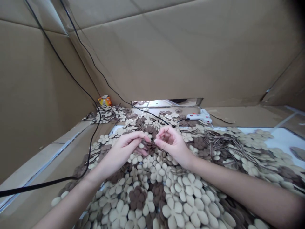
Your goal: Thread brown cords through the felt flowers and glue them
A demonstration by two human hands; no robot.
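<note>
Cardboard walls (pixel 190 57) rise all around the work, and across the floor of it spreads a deep litter of beige and brown fabric flowers (pixel 157 171), heaped close, perhaps for easy picking. Clock centred on the hands, sweeping left to right: a black cable (pixel 35 186) snakes in from eight o'clock, looping round beside the heap, likely led along that side to leave the middle free. At ten o'clock sits an orange packet (pixel 105 101), tucked against the wall. Now the left hand (pixel 131 143), palm down, thumb and fingers pinching a brown ribbon (pixel 156 146), apparently to steady it; the strip crosses the middle of the clock toward the right hand (pixel 173 144). Here the fingers curl over, thumb close to the fingertips, though whether they grip the strip I cannot tell. Out at two o'clock lies a white glue gun (pixel 201 117) on its side, seemingly parked within reach, and at three a loose tangle of cord (pixel 215 143), presumably spare, rests over the flowers.
</note>
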